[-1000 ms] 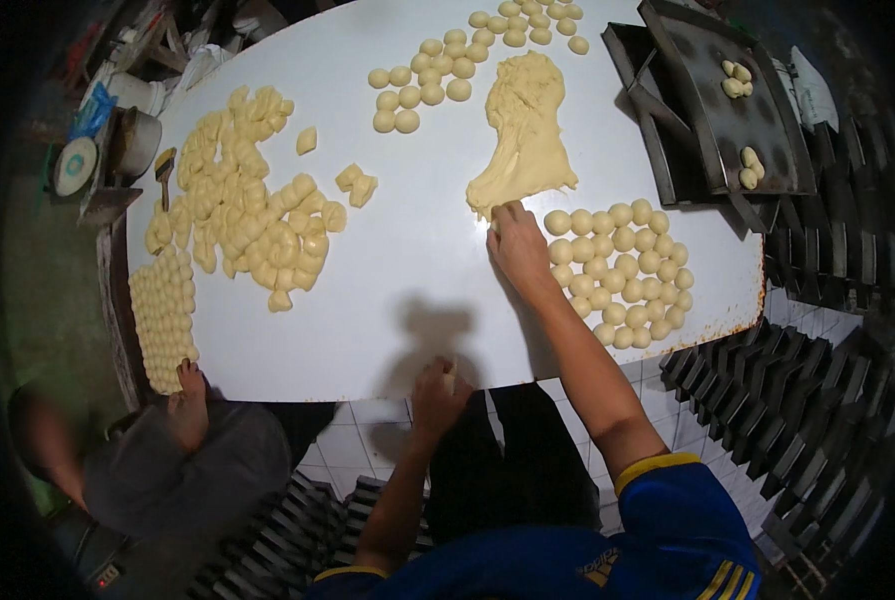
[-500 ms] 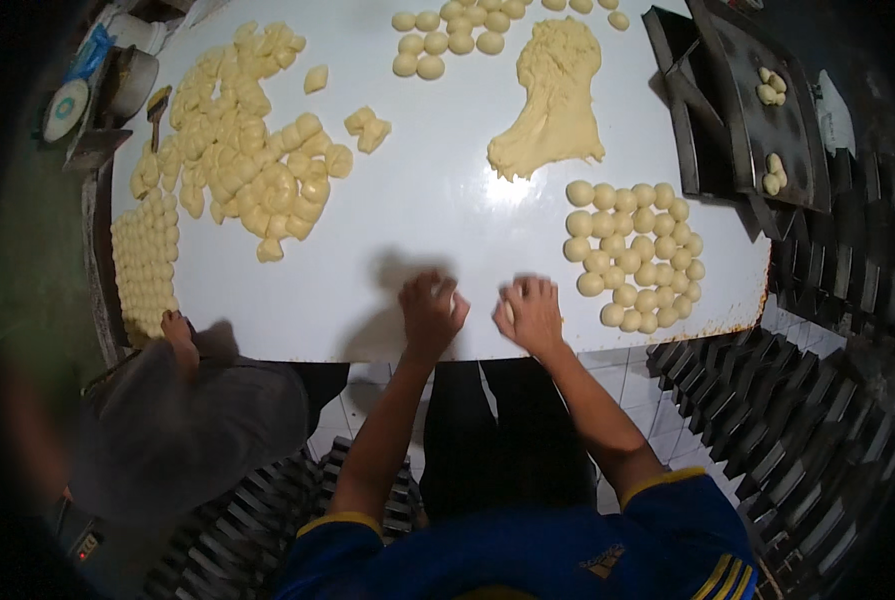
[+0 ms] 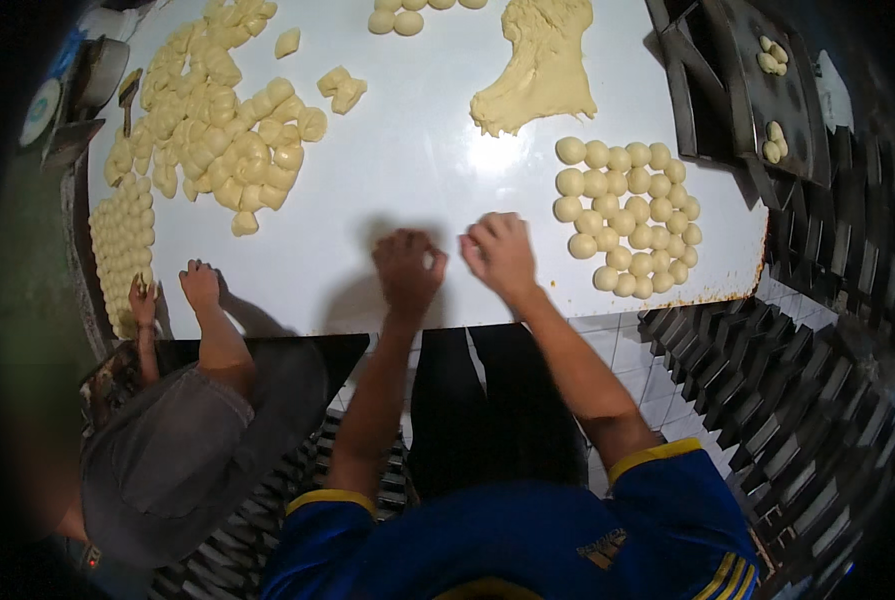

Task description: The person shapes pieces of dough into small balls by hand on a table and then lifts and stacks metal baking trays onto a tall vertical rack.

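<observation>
My left hand (image 3: 407, 268) is curled over the white tabletop near its front edge, thumb and fingers bent round a small dough ball that is mostly hidden. Close to its right, my right hand (image 3: 500, 256) is cupped the same way, palm down; its fingers cover most of the dough beneath. To the right lie rows of smooth, round dough balls (image 3: 634, 210). Beyond my hands is a large slab of uncut dough (image 3: 542, 75). Many cut dough chunks (image 3: 217, 130) are heaped at the left, with two small pieces (image 3: 342, 89) apart from them.
At the left, a co-worker's hands (image 3: 200, 285) are beside densely packed small dough balls (image 3: 122, 245). A brush (image 3: 129, 90) lies by the heap. Dark metal trays (image 3: 767, 90) stand at the far right, two holding dough pieces. Stacked dark racks (image 3: 767, 400) fill the lower right.
The view has shifted, so the table sits higher in it. My hands stay cupped and close together. The co-worker's second hand has come into sight over the table.
</observation>
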